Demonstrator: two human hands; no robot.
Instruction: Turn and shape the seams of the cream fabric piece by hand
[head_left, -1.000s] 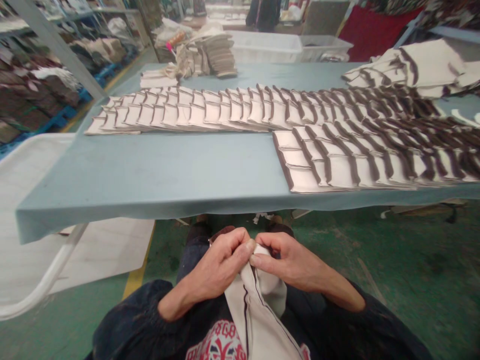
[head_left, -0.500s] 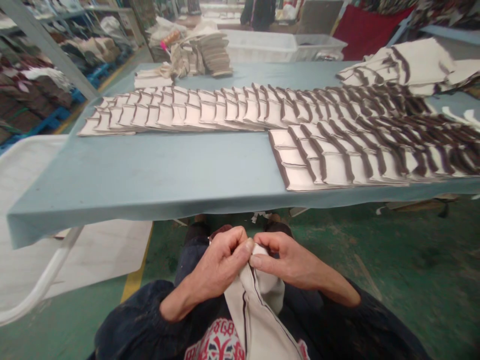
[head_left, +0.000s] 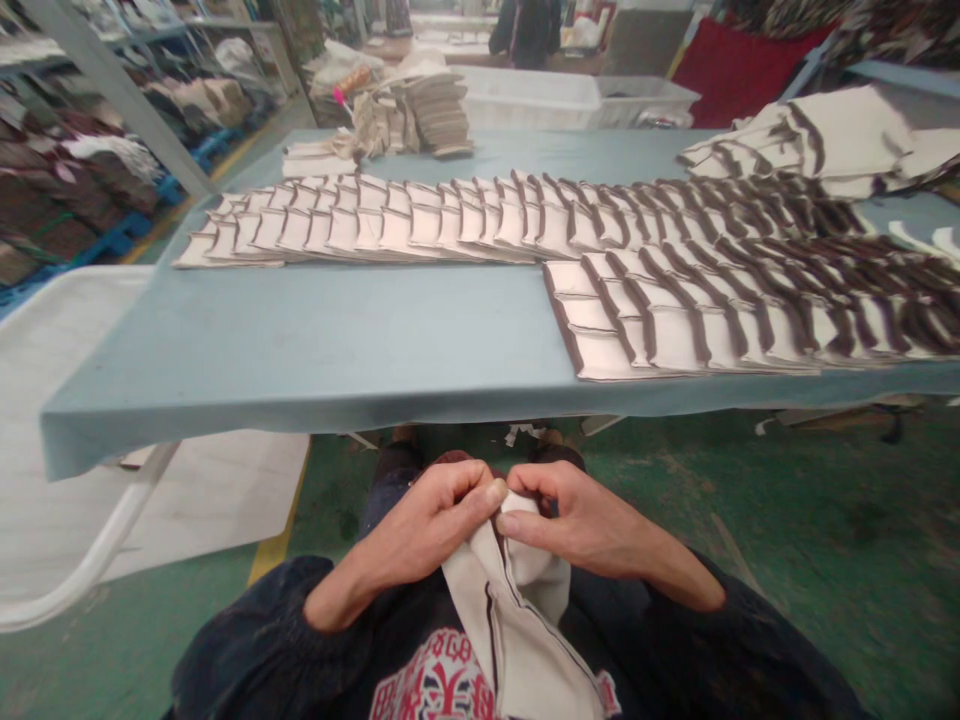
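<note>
A cream cloth piece [head_left: 525, 640] with dark seam lines hangs over my lap, its upper end between my two hands. My left hand [head_left: 450, 510] pinches its top edge between thumb and curled fingers. Close beside it, my right hand [head_left: 562, 515] grips the same edge, thumb on the pale fabric. The thumbs nearly meet; the other fingertips are partly hidden in the folds. Beyond my hands, on the blue-covered table [head_left: 360, 330], overlapping folded cream pieces with dark edges lie in a long back row [head_left: 420, 215] and a nearer right row [head_left: 675, 330].
Stacked cream cloth [head_left: 442, 115] stands at the table's back left, and loose cloths [head_left: 847, 135] lie at the back right. White plastic bins [head_left: 525, 97] are behind the table. A white-framed cart [head_left: 82, 550] is at the left. A person [head_left: 529, 30] stands in the far background.
The view has shifted slightly, so the table appears a little farther right. Both hands keep their grip on the cloth; my left forearm sits slightly farther left in view.
</note>
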